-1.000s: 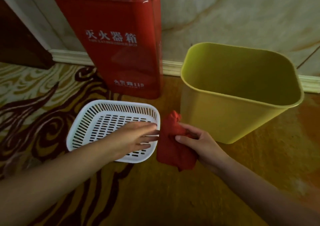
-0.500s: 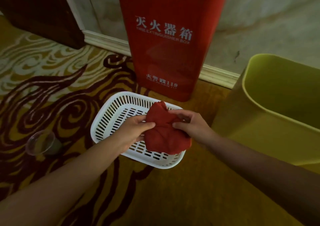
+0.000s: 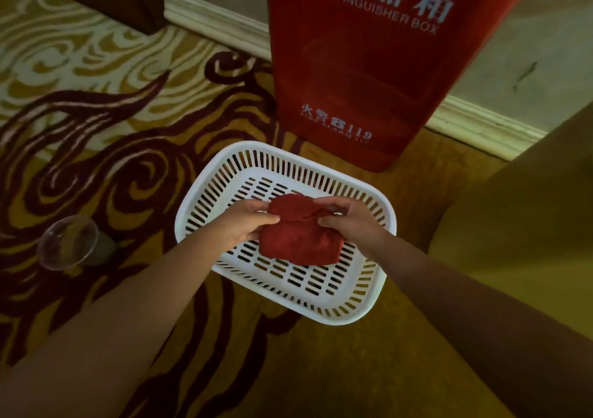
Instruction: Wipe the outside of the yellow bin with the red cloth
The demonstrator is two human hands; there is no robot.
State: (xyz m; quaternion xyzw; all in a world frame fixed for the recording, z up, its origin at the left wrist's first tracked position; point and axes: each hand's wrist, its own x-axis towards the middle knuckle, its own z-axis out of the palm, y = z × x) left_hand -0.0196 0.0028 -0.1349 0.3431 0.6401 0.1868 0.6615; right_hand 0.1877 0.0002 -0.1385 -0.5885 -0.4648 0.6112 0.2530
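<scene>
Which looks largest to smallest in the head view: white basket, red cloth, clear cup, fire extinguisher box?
1. Fire extinguisher box, though cropped.
2. White basket.
3. Red cloth.
4. Clear cup.

The yellow bin [image 3: 529, 225] is cut off at the right edge, rim unseen; the fire extinguisher box [image 3: 359, 64] loses its top.

Both hands pinched on the red cloth [image 3: 300, 233]

Left hand [image 3: 245, 223] gripping its left edge, right hand [image 3: 351, 218] its upper right corner; forearms converging from below.
</scene>
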